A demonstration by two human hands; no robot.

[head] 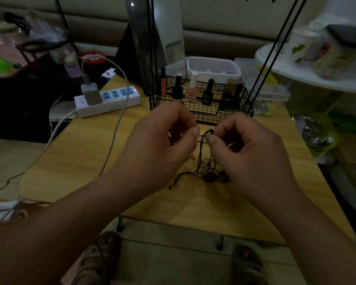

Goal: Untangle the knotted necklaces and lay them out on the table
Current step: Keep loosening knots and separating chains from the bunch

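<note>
Fingertips (209,139) of the right hand (253,153) pinch a dark cord just below its small black knot, at the middle of the frame, thumb pressed against the forefinger with the cord caught between them. Opposite it, the left hand (162,145) has its thumb and forefinger closed together too, tips just beside the right hand's; whether a strand is held in that pinch is too dim to tell, though a thin pale line seems to run between the two hands. From the right pinch the necklaces (206,169) hang down as two or three dark cords to a tangled heap lying on the table (86,161), directly below and between the two hands. The heap shows a reddish-brown pendant, some pale beads and dark beads, and one loose cord end trails out toward the lower left of it.

Behind the hands, in the upper middle of the frame, stands a black wire basket (201,112) holding several nail polish bottles (191,89), upright. A white plastic tub (213,68) sits behind the basket. To the left of the basket a white power strip (111,101) lies on the table with a grey charger (90,93) plugged in, and a white cable (119,112) loops from it down across the table's left edge. At the bottom of the frame, under the table edge, two feet in sandals (103,262) rest on a tiled floor.
</note>
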